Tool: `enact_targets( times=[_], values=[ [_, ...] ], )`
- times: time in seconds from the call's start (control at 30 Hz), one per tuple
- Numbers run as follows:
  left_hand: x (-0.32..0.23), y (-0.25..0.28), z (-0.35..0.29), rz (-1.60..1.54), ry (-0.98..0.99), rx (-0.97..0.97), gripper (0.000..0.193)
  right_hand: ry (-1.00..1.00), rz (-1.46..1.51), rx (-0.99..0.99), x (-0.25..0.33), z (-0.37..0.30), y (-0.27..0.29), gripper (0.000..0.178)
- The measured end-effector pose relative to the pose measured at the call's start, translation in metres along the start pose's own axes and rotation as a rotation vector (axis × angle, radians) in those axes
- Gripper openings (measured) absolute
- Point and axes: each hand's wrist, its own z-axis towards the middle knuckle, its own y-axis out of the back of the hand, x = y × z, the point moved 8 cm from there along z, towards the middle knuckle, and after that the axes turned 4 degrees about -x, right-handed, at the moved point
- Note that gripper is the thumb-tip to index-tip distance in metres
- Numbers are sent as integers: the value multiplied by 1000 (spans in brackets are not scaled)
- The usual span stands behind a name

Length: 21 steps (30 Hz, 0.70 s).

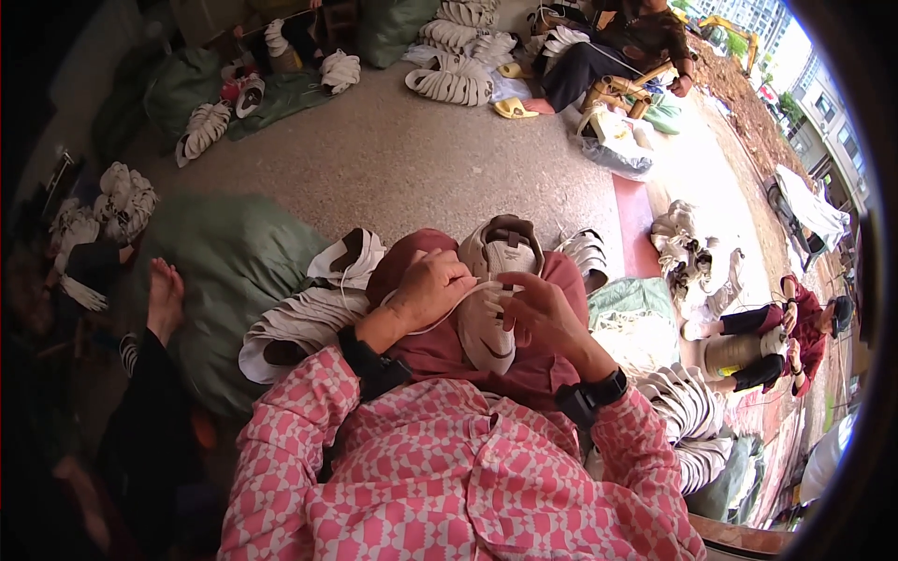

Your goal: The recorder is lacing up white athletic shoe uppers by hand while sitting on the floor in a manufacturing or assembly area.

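A white sneaker (485, 338) rests on my lap with its toe toward me and its dark-lined opening away from me. My left hand (432, 288) is closed on a white shoelace (447, 320) at the shoe's left side; the lace loops below the fingers. My right hand (550, 316) has its fingers bent over the eyelets on the right side, pinching the lace near the tongue. The exact fingertip contact is partly hidden. Both wrists wear dark bands.
Rows of nested white shoe uppers (304, 327) lie by my left knee, and more uppers (681, 402) at my right. A large green sack (224, 271) stands at left. Several people sit around with shoe piles; a seated person (804, 327) works at far right.
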Motion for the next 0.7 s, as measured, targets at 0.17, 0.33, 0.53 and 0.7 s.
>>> enact_targets(
  times=[0.17,0.33,0.53,0.7],
  values=[
    [3,-4,-1,-11,-33,-24,18,-45,-37,57,0,5,-12,41],
    [7,-9,1,-91,-30,9,19,-19,-56,52,2,5,-13,43],
    [4,-11,3,-92,-52,-6,18,-1,-82,42,6,5,-15,42],
    [8,-20,9,-37,-28,-2,19,5,-83,47,7,8,-16,41]
  ],
)
